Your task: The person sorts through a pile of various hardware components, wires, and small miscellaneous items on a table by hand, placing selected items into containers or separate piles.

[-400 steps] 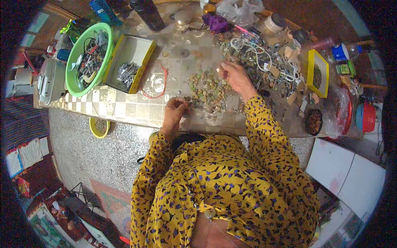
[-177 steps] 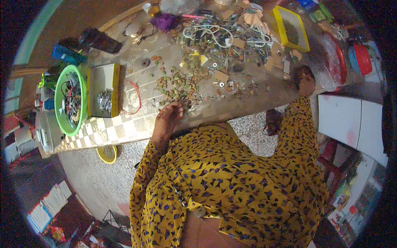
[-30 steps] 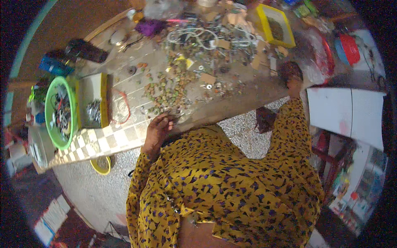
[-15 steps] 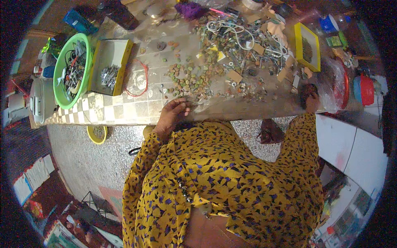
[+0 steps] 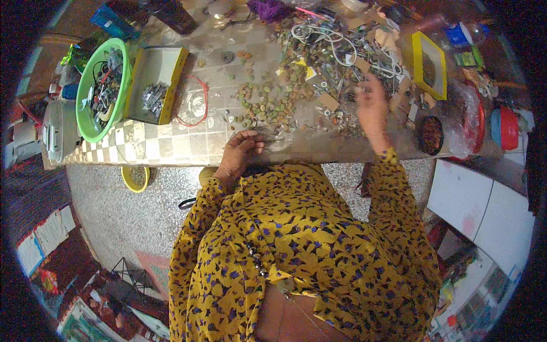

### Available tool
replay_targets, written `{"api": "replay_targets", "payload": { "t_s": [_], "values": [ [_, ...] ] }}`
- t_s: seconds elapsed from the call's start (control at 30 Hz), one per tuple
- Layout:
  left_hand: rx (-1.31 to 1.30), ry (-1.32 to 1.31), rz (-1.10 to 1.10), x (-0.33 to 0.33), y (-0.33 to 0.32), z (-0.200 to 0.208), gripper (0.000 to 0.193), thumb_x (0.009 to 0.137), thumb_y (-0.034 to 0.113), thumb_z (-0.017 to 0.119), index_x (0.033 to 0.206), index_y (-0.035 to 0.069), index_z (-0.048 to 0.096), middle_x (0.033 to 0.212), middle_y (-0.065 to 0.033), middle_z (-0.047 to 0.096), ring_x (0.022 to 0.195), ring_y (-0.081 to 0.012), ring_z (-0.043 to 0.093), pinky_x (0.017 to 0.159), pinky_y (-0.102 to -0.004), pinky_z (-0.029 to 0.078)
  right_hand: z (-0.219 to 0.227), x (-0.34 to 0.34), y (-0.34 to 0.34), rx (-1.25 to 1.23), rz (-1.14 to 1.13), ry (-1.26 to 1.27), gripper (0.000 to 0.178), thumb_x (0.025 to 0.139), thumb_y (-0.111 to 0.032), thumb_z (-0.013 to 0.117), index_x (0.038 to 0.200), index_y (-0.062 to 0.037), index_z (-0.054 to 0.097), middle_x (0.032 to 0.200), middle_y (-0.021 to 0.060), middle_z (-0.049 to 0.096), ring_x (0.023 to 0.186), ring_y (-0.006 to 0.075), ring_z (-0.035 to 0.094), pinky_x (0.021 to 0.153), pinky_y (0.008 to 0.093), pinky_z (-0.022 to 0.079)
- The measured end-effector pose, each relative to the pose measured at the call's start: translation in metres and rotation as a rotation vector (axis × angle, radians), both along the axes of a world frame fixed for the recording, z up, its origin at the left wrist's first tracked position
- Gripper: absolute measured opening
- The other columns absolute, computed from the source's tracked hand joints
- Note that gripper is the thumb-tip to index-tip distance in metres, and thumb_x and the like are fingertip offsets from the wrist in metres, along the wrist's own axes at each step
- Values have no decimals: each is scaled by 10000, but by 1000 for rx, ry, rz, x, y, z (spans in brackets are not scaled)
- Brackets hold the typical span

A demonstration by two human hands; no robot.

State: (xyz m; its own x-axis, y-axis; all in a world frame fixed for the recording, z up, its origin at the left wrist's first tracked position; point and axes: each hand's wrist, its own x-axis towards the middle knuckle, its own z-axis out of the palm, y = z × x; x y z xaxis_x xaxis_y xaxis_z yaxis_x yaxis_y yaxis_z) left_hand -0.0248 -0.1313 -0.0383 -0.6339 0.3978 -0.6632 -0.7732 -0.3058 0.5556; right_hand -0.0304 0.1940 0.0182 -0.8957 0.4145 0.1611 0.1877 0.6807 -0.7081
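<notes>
table (image 5: 199,145) bears round pieces (image 5: 263,106) near left hand (image 5: 239,153), cardboard (image 5: 329,101) near right hand (image 5: 374,111).

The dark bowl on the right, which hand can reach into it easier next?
Probably the right hand: though blurred, it is plainly nearer the dark bowl, on the same side. The left hand is much farther off, close to the small greenish-brown pieces.

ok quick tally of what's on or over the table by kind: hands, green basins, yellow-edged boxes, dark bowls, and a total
Left hand and right hand: 2
Green basin: 1
Yellow-edged boxes: 2
Dark bowl: 1
Total: 6
</notes>
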Motion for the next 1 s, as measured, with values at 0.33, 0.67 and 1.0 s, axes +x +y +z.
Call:
{"api": "replay_targets", "payload": {
  "t_s": [0.33, 0.67, 1.0],
  "values": [
    [5, 73, 35, 5, -5, -5, 171, 802, 17, 489, 973, 23, 490, 924, -87, 556, 796, -171, 556, 717, -275, 474, -50, -65, -105, 131, 457, 49, 171, 751, -91, 533, 917, -103, 574, 843, 88, 504, 768, 300, 526, 626, 367, 433],
    [50, 64, 92, 11, -5, -7, 150, 815, 40, 499, 963, 25, 490, 885, -80, 562, 766, -170, 558, 715, -271, 481, -60, -84, -118, 377, 480, -162, 81, 735, -150, 541, 780, -112, 596, 830, 90, 523, 744, 302, 548, 633, 416, 441],
    [88, 99, 99, 10, -6, -14, 143, 828, 41, 488, 968, 14, 491, 901, -92, 564, 761, -171, 557, 708, -267, 476, -57, -82, -114, 157, 373, -166, 136, 737, -207, 551, 787, -80, 547, 794, 93, 558, 656, 293, 561, 569, 391, 447]
  ]
}}
